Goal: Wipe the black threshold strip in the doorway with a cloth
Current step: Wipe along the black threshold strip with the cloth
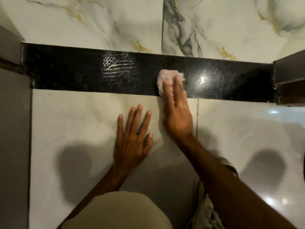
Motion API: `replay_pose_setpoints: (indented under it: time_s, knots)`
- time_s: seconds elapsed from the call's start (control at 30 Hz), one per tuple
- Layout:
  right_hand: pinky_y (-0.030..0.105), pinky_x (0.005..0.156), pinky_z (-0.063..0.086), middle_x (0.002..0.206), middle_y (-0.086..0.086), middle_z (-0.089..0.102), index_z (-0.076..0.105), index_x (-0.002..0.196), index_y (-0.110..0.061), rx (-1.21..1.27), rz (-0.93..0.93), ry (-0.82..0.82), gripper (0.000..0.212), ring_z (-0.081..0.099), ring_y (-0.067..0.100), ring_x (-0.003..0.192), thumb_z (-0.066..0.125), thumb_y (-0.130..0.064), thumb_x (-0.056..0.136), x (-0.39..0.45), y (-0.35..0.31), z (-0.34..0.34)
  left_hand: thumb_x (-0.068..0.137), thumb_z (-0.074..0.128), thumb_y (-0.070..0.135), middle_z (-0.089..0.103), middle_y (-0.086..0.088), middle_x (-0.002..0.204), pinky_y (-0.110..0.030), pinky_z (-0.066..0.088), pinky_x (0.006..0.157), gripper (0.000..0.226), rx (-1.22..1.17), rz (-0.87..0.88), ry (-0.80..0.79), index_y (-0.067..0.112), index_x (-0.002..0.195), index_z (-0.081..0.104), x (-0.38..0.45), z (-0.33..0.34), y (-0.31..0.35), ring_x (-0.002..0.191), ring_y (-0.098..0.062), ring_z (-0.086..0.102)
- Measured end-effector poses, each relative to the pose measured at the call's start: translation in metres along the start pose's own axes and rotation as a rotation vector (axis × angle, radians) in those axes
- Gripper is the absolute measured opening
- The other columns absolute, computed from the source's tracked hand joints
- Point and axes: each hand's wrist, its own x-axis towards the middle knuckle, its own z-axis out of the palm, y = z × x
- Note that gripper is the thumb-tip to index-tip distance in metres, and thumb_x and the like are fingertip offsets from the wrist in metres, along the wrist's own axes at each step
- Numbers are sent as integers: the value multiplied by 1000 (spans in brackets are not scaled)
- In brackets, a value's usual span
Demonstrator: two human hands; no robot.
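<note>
A black, speckled threshold strip (69,75) runs across the doorway from left to right. A whitish dusty footprint mark (119,64) sits on it left of centre. My right hand (177,113) presses a crumpled white-pink cloth (166,76) flat onto the strip right of centre, fingers stretched over the cloth. The cloth is blurred and partly hidden under my fingers. My left hand (133,138) lies flat with spread fingers on the pale floor tile just below the strip, holding nothing.
Marbled white tiles (92,22) lie beyond the strip, plain pale tiles (69,121) on the near side. A dark door frame (288,80) stands at the right end, a grey wall edge (13,129) at the left. My knees in light cloth fill the bottom edge.
</note>
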Motion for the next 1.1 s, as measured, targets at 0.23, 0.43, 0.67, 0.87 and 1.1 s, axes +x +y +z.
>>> replay_pose_setpoints:
  time_s: [0.23, 0.43, 0.67, 0.87, 1.1]
  knots:
    - [50, 140, 18, 181, 24, 9, 16, 173, -6, -74, 338, 159, 66, 10, 41, 170, 39, -21, 113, 71, -3, 6, 108, 38, 45, 18, -10, 182, -60, 10, 137, 70, -30, 5, 43, 25, 173, 23, 1, 2, -2, 170, -27, 12]
    - [50, 139, 22, 180, 22, 17, 26, 171, -9, -116, -143, -37, 62, 16, 35, 170, 39, -33, 116, 21, -29, 13, 108, 38, 44, 15, -9, 183, -60, 10, 137, 70, -10, -38, 18, 26, 173, 20, -7, -9, -23, 170, -28, 12]
    - [53, 138, 21, 181, 23, 12, 17, 172, -6, -176, 233, 94, 65, 12, 37, 170, 36, -33, 116, 31, 16, -12, 109, 38, 46, 20, -13, 181, -59, 8, 137, 69, 1, -90, 39, 22, 172, 26, -14, -18, -41, 169, -33, 17]
    - [51, 140, 18, 181, 22, 13, 20, 173, -10, -120, -31, -4, 66, 13, 35, 170, 31, -39, 115, 76, -32, 20, 108, 42, 42, 22, -15, 180, -55, 7, 138, 68, 16, -107, 59, 21, 172, 27, -15, -17, -41, 168, -32, 19]
    - [53, 135, 32, 180, 18, 20, 26, 171, -8, -140, 137, 68, 61, 19, 35, 169, 45, -17, 114, 8, 10, -8, 109, 37, 43, 22, -13, 181, -61, 17, 136, 67, -11, -119, 29, 21, 171, 29, -12, -23, -38, 168, -32, 20]
